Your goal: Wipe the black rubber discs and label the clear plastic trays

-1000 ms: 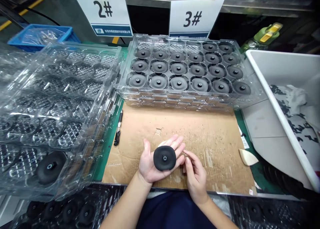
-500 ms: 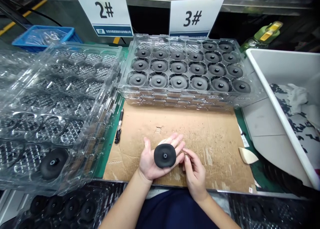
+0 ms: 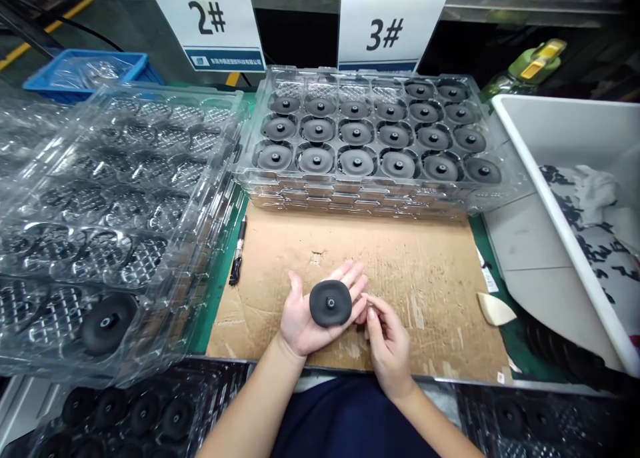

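Observation:
A black rounded disc [image 3: 331,303] with a small raised centre rests on the upturned palm of my left hand [image 3: 305,325], whose fingers are stretched out to the right. My right hand [image 3: 390,341] is beside it, thumb and index finger pinched together close to the left fingertips; whatever is between them is too small to name. Both are above a brown cardboard sheet [image 3: 390,265]. Behind the cardboard, a stack of clear trays [image 3: 360,185] holds rows of similar black discs. One more disc [image 3: 109,323] sits in the near corner of the left clear tray [image 3: 100,225].
A pen [image 3: 239,251] lies along the cardboard's left edge, and a pale wedge-shaped piece [image 3: 496,309] is at its right. At the right stands a white bin [image 3: 555,211] with small black parts inside. A blue basket [image 3: 83,93] is at the back left, a green-topped bottle [image 3: 530,68] at the back right.
The disc and my left palm have shifted very slightly upward in view. My right hand keeps its pinch and has moved slightly left.

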`<action>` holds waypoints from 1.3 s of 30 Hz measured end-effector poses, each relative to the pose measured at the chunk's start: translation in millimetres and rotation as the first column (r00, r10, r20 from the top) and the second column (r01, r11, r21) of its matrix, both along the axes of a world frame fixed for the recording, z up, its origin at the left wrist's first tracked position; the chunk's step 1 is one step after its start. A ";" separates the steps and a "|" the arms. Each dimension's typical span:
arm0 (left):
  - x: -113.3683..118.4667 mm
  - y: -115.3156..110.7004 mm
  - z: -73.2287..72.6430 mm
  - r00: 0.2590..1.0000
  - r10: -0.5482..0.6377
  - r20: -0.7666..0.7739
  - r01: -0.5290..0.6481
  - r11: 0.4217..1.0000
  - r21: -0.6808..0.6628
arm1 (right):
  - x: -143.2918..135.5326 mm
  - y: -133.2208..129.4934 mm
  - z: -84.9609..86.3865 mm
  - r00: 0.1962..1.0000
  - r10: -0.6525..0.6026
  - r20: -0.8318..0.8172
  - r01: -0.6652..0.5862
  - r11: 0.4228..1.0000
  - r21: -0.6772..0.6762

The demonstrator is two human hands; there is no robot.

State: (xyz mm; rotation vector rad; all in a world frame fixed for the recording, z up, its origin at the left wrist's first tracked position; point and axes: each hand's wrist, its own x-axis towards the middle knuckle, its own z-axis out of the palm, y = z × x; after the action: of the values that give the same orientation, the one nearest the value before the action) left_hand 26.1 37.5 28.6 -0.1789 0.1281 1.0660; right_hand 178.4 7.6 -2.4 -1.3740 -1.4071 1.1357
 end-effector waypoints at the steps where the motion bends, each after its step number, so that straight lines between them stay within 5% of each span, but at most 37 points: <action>1: 0.2 0.4 0.2 1.000 0.003 0.002 -0.003 1.000 -0.003 | -0.2 -0.2 -0.2 1.000 0.001 -0.006 -0.001 1.000 -0.002; 22: -0.1 6.3 -2.5 0.985 0.157 -0.070 -0.162 0.985 -0.065 | 0.7 0.8 -1.3 0.994 0.097 0.051 -0.096 0.995 -0.005; 39: 4.1 3.7 -5.2 0.981 0.145 -0.132 -0.143 0.989 0.021 | -2.8 4.2 6.6 0.989 0.073 0.128 -0.080 0.996 0.050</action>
State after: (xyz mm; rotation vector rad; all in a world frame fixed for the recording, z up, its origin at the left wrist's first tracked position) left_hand 30.2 41.3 23.4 -0.1075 0.2325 1.2232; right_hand 175.7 11.8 4.2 -1.3834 -1.5817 1.0662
